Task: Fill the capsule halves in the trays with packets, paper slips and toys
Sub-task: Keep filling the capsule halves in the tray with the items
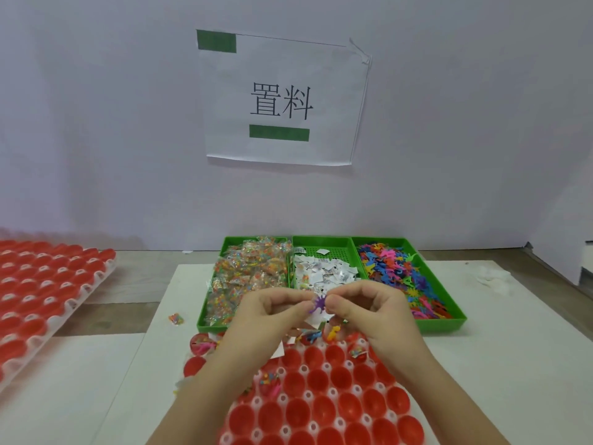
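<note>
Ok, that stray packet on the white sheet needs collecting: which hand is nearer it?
Left. The left hand is to the right of the stray packet; the right hand is farther right, past the purple toy that both hands pinch.

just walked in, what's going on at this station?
A person is packing toy capsules. The left hand and right hand together pinch a purple toy over the near tray of red capsule halves. A few halves at its far edge hold items; most nearer ones look empty. Behind it, green bins hold packets, paper slips and toys. A second tray sits to the left.
</note>
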### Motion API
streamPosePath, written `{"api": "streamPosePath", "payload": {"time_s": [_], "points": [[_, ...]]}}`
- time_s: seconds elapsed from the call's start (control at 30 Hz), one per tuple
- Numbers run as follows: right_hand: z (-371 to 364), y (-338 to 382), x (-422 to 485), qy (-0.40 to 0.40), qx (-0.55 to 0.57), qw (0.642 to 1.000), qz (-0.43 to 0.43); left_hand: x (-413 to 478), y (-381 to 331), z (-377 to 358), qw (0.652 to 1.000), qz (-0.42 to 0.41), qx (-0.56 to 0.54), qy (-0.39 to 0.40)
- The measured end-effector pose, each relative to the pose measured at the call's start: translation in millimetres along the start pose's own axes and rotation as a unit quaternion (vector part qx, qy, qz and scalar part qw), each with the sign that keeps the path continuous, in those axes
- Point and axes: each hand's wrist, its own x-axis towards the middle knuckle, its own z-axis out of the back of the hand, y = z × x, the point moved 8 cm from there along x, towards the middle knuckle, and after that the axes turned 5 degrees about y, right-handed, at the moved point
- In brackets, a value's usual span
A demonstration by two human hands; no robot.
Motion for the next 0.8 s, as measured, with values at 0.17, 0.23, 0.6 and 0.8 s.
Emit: {"api": "streamPosePath", "payload": {"time_s": [0.17, 0.23, 0.6, 0.8], "points": [[-26.0, 6.4, -3.1, 0.052, -0.072, 0.996, -0.018, -21.7, 2.3, 17.1, 0.998, 0.007, -0.06, 0.013], [-35.1, 8.9, -3.4, 0.069, -0.08, 0.994, -0.015, -27.4, -0.2, 17.9, 0.998, -0.004, -0.043, 0.049], [-62.0, 1.8, 64.5, 0.05, -0.299, 0.953, 0.007, -39.0, -1.8, 111.2, 0.98, -0.048, -0.146, -0.13], [-81.5, -60.4, 107.8, 0.125, -0.602, 0.779, -0.119, -42.6, -0.4, 135.0, 0.972, -0.059, -0.155, -0.165]]}}
